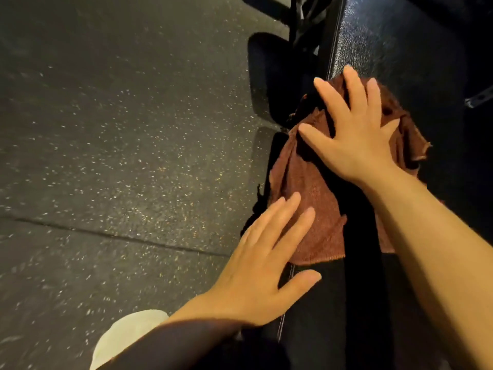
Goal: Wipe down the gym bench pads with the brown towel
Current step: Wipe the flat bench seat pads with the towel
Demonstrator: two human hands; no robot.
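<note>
While brown towel (314, 182) lies spread on black bench pad (394, 54), right hand (354, 134) presses flat, fingers splayed, spreading pressure; left hand (264, 263) flat too, fingertips anchoring near edge. Neither grip closed.

Towel: the rumpled brown terry towel (309, 182) is a reddish, rusty brown all over, with deeper brown in its folds and no print.
Pads: the padded vinyl gym bench pads (394, 44) are glossy black, with a fine pebbled grain that shows pale where light strikes.
Floor: the rubber gym floor (106, 129) is dark charcoal grey, flecked throughout with small white and yellowish specks.
Sleeve: the left forearm's sleeve (186, 345) is dark brown-black.
Shoe: the rounded object (125, 335) at bottom left is pale cream.
</note>
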